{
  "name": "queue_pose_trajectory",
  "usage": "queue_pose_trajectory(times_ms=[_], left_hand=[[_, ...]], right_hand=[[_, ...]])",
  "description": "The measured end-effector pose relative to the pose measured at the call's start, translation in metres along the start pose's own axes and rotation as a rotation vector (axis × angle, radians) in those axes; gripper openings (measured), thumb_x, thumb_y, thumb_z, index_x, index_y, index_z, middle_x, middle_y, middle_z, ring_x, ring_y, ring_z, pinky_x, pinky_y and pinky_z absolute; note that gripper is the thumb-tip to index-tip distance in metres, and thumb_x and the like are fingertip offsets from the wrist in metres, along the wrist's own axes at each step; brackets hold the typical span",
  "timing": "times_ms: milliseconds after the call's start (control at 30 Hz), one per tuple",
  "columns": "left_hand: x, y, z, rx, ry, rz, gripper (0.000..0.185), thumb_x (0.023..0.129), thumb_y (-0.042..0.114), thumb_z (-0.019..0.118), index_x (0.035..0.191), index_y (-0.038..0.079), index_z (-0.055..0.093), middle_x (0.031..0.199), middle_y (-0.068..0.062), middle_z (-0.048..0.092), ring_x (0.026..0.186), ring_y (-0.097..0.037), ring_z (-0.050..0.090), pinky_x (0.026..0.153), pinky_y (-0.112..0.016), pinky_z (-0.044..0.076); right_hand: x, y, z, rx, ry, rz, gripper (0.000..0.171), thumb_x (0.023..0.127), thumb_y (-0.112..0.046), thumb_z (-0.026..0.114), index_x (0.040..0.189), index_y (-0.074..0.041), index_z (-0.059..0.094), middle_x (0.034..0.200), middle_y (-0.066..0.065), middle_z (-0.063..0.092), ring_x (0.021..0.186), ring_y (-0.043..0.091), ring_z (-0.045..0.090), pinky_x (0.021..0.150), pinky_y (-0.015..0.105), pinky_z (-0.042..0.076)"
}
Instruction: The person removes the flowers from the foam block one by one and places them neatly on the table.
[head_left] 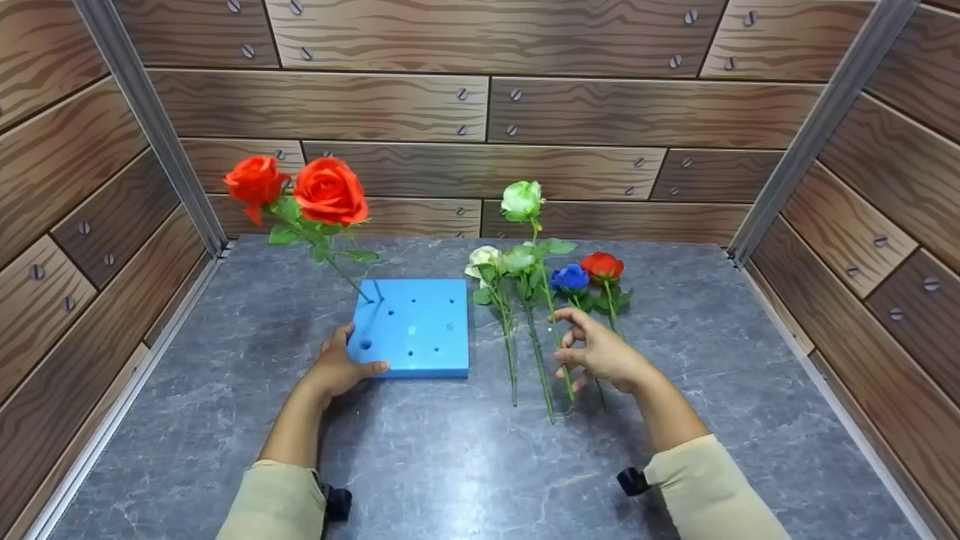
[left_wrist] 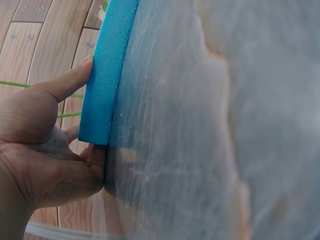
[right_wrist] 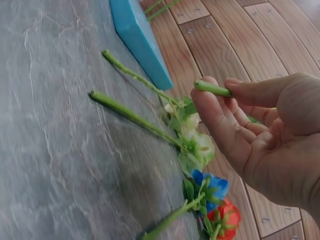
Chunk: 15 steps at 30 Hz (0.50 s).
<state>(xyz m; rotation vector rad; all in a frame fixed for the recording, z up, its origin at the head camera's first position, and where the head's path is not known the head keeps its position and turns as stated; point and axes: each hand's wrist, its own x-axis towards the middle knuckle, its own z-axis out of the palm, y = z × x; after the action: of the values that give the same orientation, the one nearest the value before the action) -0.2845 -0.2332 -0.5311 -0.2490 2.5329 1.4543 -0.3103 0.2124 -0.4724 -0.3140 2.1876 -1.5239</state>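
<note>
At its near left corner, my left hand (head_left: 337, 367) grips a light blue block (head_left: 427, 322) with small holes in its top. The thumb lies along the block's front side (left_wrist: 106, 80) in the left wrist view. Two red roses (head_left: 330, 191) stand tilted left in the block's back left part. Between thumb and fingertips, my right hand (head_left: 607, 356) pinches the green stem of a pale green rose (head_left: 522, 201). That rose is raised off the table, and its cut stem end (right_wrist: 210, 88) points out past the fingers in the right wrist view.
Left of the right hand lie a cream rose (head_left: 484, 259) and another pale green rose (head_left: 517, 260), stems toward me. A blue rose (head_left: 571, 277) and a red rose (head_left: 602, 265) lie behind it. Wood-patterned walls (head_left: 405, 109) enclose the grey marbled table (head_left: 435, 457).
</note>
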Motion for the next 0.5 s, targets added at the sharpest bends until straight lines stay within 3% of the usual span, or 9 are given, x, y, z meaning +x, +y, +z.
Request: queue_pose_trajectory(times_ms=[500], left_hand=[[0.001,-0.002,-0.001,-0.012,0.010,0.015,0.114,0.091,0.034,0.089,0.173,0.005,0.014,0.176,-0.034,0.012,0.162,-0.056,0.020,0.131,-0.068,0.027]], right_hand=[[-0.030,0.022,-0.044,-0.006,0.011,0.014,0.066,0.108,-0.002,0.061,0.164,-0.007,0.026,0.104,0.006,0.049,0.085,0.022,0.075,0.062,0.038,0.065]])
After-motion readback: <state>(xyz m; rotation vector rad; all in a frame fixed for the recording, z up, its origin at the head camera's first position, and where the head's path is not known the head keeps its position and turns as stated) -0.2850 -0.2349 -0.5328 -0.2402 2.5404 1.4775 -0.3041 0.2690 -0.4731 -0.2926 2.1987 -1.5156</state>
